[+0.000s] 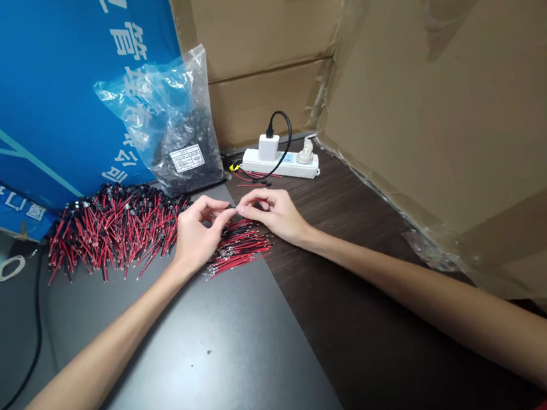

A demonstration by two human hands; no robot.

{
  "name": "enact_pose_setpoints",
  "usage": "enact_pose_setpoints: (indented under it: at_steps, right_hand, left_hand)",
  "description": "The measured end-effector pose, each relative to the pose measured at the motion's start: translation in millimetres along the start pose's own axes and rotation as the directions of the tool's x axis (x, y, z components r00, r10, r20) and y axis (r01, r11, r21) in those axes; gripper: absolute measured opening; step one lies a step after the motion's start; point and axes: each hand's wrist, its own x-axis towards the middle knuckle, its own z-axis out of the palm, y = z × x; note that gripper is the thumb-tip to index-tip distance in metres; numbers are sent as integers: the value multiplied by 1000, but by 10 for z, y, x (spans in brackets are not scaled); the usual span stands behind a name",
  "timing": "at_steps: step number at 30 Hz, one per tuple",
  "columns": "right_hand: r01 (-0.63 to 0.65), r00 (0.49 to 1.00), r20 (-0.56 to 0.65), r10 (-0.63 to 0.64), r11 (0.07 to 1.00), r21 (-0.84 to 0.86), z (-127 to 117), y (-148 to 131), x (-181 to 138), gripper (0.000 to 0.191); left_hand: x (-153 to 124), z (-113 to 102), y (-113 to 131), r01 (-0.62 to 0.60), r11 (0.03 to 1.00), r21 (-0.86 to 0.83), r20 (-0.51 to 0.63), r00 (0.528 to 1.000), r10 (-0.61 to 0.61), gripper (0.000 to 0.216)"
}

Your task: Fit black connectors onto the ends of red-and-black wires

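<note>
My left hand (201, 231) is closed in a pinch, with a small black connector (230, 206) showing at its fingertips. Opposite it, the thumb and index finger of my right hand (275, 215) pinch a thin wire, mostly hidden by the fingers. The fingertips of both hands meet or nearly meet. Just below them lies a bundle of short red and black wires (239, 253) with bare or metal-tipped ends. To the left of my left hand is a large heap of red and black wires with black connectors (110, 230).
Behind the heap stands a clear plastic bag of small black parts (185, 143) with a white label. A white power strip (281, 162) holds a charger (268, 146) with a black cable. Cardboard walls (467, 105) and a blue printed panel (35, 75) enclose the table (200, 376).
</note>
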Motion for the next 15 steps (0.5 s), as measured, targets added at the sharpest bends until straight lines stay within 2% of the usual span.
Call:
enact_pose_setpoints:
  at_steps: [8,15]
  right_hand:
    - [-38,997,69,35,999,31,-15,-9,-22,19]
    - [-76,994,77,73,996,36,-5,-44,-25,20]
  left_hand:
    - [-30,-37,26,-11,999,47,-3,1000,11,17]
    - [-11,-49,-12,114,989,-98,26,993,-112,17]
